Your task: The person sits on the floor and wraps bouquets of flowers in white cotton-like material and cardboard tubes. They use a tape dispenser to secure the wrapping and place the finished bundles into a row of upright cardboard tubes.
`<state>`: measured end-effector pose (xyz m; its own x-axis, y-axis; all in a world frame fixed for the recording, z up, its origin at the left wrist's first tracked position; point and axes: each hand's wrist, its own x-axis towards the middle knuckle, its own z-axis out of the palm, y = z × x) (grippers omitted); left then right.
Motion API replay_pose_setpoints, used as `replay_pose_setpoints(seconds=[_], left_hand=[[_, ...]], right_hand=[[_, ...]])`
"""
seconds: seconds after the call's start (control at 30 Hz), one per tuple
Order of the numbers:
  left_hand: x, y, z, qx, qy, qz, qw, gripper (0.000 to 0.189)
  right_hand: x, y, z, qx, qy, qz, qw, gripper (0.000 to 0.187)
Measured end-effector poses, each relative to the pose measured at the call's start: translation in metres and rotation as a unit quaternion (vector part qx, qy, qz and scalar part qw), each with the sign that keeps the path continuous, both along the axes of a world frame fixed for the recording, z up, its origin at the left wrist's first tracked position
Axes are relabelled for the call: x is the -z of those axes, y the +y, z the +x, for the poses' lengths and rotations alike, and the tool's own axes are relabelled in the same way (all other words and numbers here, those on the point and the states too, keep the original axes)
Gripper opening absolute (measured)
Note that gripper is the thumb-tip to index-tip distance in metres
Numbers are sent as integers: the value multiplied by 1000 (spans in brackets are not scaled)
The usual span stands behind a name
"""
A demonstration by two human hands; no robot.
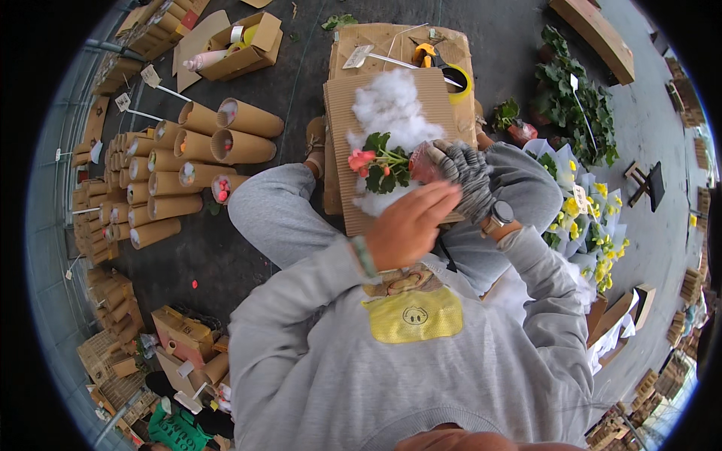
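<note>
My right hand (463,175), in a grey knit glove with a watch at the wrist, grips the clear-wrapped base of a potted plant (389,169) with pink blossoms and green leaves. The plant lies on its side, blossoms pointing left, over white fluffy stuffing (392,104). Bare and motion-blurred, my left hand (414,222) reaches across with its fingers extended, the tips overlapping the glove's edge. I see nothing in it; its palm is hidden. Beneath the stuffing is a sheet of corrugated cardboard (338,146), on top of a cardboard box (347,42).
Yellow tape (465,84) and a yellow-black tool (426,55) lie on the box. Many cardboard tubes (242,146) stand at left, near an open carton (262,53). On the right are leafy plants (581,107) and wrapped yellow flowers (592,214). A person in green (175,425) is at lower left.
</note>
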<state>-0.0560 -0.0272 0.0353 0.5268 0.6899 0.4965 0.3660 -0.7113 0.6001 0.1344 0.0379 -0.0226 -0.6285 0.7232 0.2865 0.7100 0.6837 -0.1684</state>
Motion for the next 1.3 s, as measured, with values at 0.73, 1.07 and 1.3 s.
replay_pose_setpoints(seconds=[0.73, 1.07, 1.3], left_hand=[[58, 54, 34, -109, 216, 15, 970, 84], [48, 82, 24, -15, 270, -121, 955, 82], [45, 87, 22, -21, 252, -169, 953, 85]], right_hand=[[19, -62, 41, 190, 514, -360, 755, 44], [58, 116, 42, 224, 338, -166, 899, 20], [79, 245, 0, 168, -48, -142, 974, 19]])
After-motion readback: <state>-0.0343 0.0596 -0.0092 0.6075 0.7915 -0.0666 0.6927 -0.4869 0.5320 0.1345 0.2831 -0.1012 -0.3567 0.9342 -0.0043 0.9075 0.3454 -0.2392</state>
